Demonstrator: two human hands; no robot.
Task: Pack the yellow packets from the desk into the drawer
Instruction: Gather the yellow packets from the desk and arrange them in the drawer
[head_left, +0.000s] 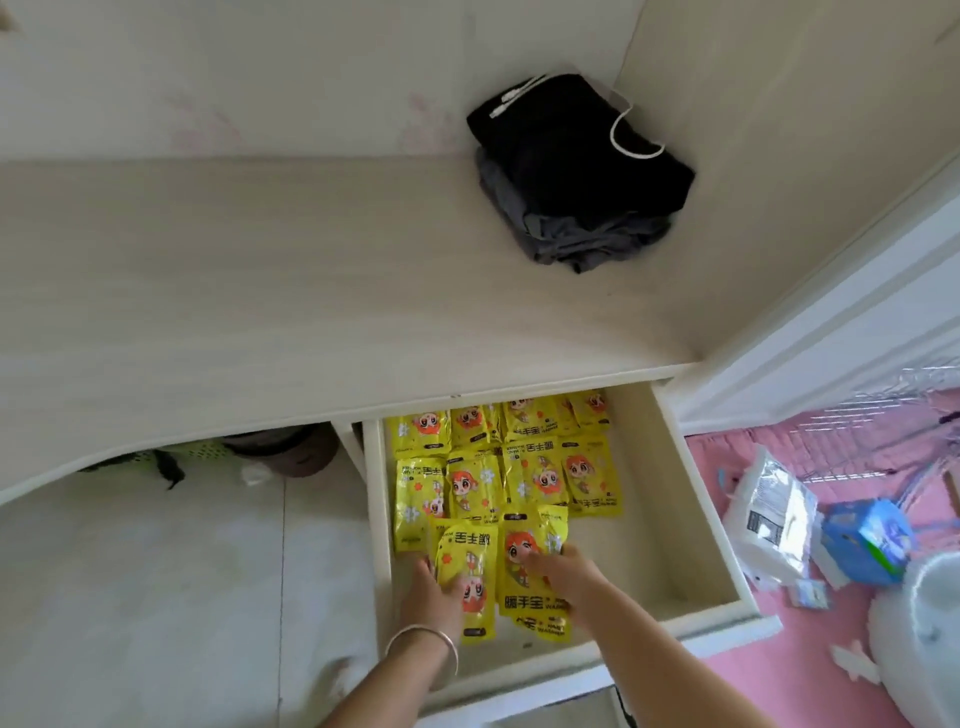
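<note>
1. Since the drawer is pulled well out from under the desk, we can lay the yellow packets flat in rows, starting at the back and left wall.
2. We rest our left hand on the nearest left packet, fingers spread flat along its edge, probably to square it against its neighbour.
3. Our right hand presses the adjoining packet, fingertips down and close together; no pinch that we can see.
4. We see no packets left on the desk, only folded dark clothes at its far corner, so we judge the packing nearly done.
5. Free space remains on the drawer's right side.
</note>
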